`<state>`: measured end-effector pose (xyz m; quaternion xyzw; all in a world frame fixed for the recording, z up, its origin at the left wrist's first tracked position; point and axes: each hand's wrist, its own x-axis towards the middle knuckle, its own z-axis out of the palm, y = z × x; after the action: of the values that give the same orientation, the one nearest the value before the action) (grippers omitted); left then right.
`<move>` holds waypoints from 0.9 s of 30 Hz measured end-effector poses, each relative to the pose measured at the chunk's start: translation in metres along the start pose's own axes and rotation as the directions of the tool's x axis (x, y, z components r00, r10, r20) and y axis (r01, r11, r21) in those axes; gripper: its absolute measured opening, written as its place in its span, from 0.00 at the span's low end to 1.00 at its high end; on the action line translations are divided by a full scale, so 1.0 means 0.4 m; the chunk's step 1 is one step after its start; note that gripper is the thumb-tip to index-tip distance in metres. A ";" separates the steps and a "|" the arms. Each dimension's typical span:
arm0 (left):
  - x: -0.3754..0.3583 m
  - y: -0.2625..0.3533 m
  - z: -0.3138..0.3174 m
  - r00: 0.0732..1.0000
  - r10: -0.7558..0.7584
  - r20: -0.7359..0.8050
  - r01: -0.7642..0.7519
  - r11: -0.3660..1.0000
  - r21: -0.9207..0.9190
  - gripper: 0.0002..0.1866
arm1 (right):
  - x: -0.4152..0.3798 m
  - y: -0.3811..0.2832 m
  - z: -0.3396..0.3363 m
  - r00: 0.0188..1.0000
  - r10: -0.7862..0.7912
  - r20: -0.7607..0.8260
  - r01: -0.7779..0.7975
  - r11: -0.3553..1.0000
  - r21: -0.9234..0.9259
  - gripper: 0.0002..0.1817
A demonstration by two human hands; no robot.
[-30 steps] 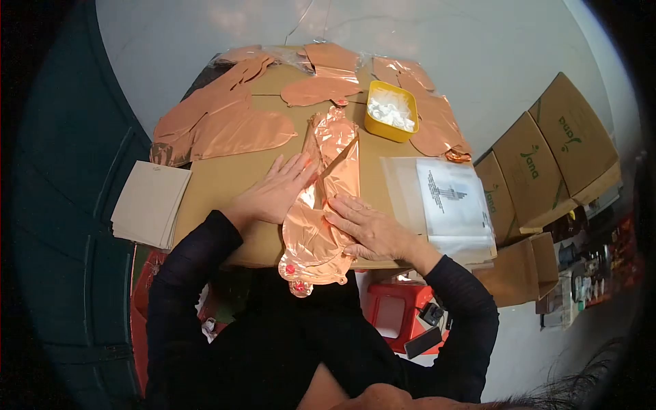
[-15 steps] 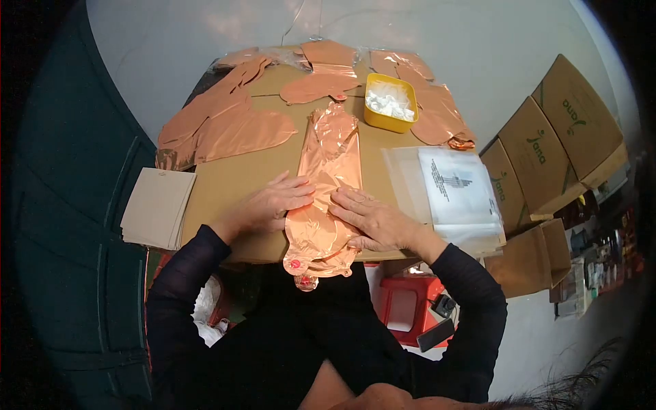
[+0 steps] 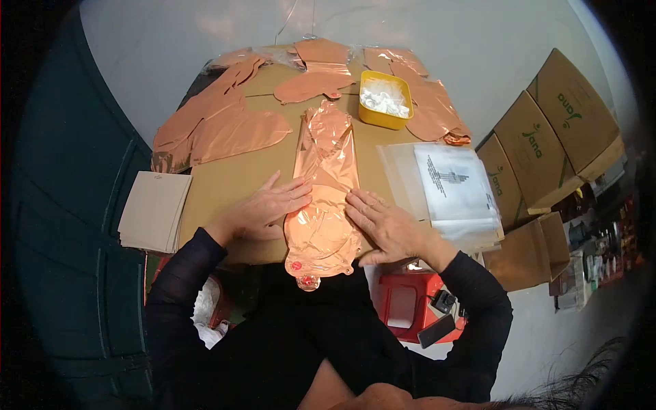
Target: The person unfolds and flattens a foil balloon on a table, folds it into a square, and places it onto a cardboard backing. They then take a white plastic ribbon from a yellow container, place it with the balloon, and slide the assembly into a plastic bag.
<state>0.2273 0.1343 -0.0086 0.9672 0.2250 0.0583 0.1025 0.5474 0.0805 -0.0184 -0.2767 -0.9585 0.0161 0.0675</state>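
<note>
A folded rose-gold foil balloon [image 3: 324, 222] lies lengthwise down the middle of the cardboard-covered table [image 3: 225, 198]. Red marks show at its near end, which hangs slightly past the table's front edge. My left hand [image 3: 263, 208] rests flat with its fingertips on the balloon's left edge, fingers stretched out. On the opposite side, my right hand [image 3: 393, 229] lies with fingers spread, its fingertips touching the right edge. Neither hand grips anything.
Flat foil balloons [image 3: 225, 130] lie left, with more [image 3: 437, 113] behind right. A yellow tub [image 3: 386, 121] holds white items. Clear plastic bags [image 3: 458, 184] sit right, a cardboard sheet stack [image 3: 154, 212] left. Cartons [image 3: 533, 140] stand beside the table, a red stool [image 3: 403, 307] below.
My right hand has slid right, from the top of the foil balloon to its right edge. My left hand stays at the left edge. The view has shifted slightly.
</note>
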 end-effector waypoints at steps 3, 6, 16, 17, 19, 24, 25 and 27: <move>0.002 0.006 -0.004 0.998 -0.019 0.054 0.017 0.999 0.043 0.43 | 0.007 -0.046 -0.001 0.999 -0.031 -0.044 0.029 0.998 -0.056 0.48; 0.003 0.004 0.006 0.997 -0.023 0.072 0.016 0.996 0.092 0.45 | 0.030 -0.089 0.022 0.991 -0.063 -0.116 0.042 0.984 -0.174 0.42; -0.001 -0.006 0.020 0.998 -0.060 0.015 0.061 0.998 -0.030 0.44 | 0.041 -0.127 0.091 0.957 -0.063 -0.282 -0.004 0.973 -0.231 0.26; -0.001 -0.010 0.026 0.997 -0.076 -0.014 0.075 0.995 -0.066 0.43 | 0.042 -0.126 0.093 0.954 -0.063 -0.292 -0.005 0.974 -0.228 0.26; 0.001 -0.010 0.025 0.995 -0.101 -0.018 0.098 0.987 -0.127 0.42 | 0.043 -0.131 0.083 0.952 -0.067 -0.298 0.001 0.976 -0.216 0.26; 0.001 -0.028 0.039 0.991 -0.117 -0.071 0.100 0.972 -0.215 0.37 | 0.047 -0.120 0.068 0.927 -0.009 -0.375 -0.003 1.000 -0.031 0.23; 0.001 -0.032 0.042 0.989 -0.126 -0.083 0.105 0.970 -0.220 0.35 | 0.048 -0.116 0.065 0.918 0.033 -0.395 -0.012 0.998 0.054 0.23; 0.004 -0.033 0.040 0.985 -0.134 -0.109 0.107 0.969 -0.224 0.33 | 0.050 -0.107 0.064 0.897 0.110 -0.428 -0.033 0.983 0.183 0.22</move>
<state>0.2258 0.1438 -0.0270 0.9293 0.2815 0.1358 0.1968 0.5046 0.0550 -0.0384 -0.3014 -0.9032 0.0384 0.3031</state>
